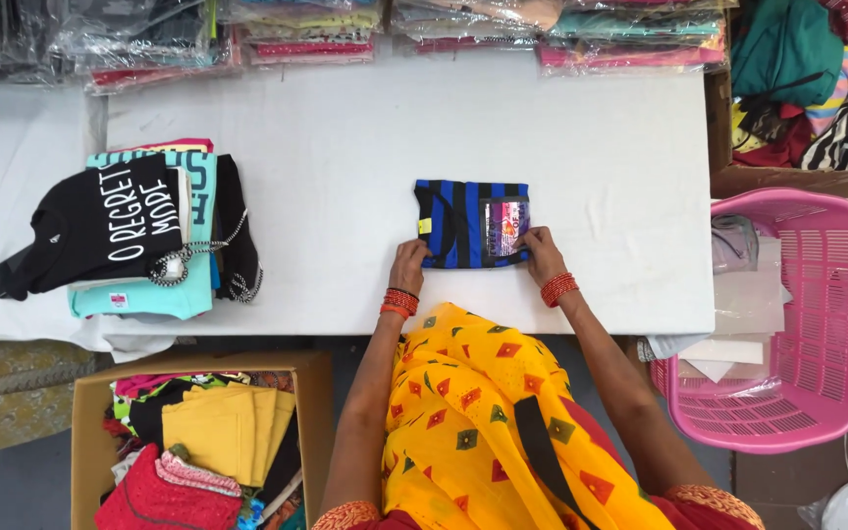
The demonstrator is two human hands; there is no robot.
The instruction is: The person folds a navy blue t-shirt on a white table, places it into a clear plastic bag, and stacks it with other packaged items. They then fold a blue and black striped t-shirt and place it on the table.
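Observation:
A small folded garment with blue and black stripes [458, 221] lies on the white table [345, 128], near its front edge. A colourful printed panel shows on its right half. My left hand [408, 265] rests on the garment's lower left corner, fingers bent down on the cloth. My right hand [541, 253] presses the lower right corner, beside the printed panel. Both wrists carry red bangles. The garment lies flat and squared.
A stack of folded clothes topped by a black printed shirt [100, 226] sits at the table's left. Bagged garments [296, 34] line the far edge. A pink plastic basket [817, 324] stands right, a cardboard box of clothes [198, 442] lower left, and another box [797, 88] upper right.

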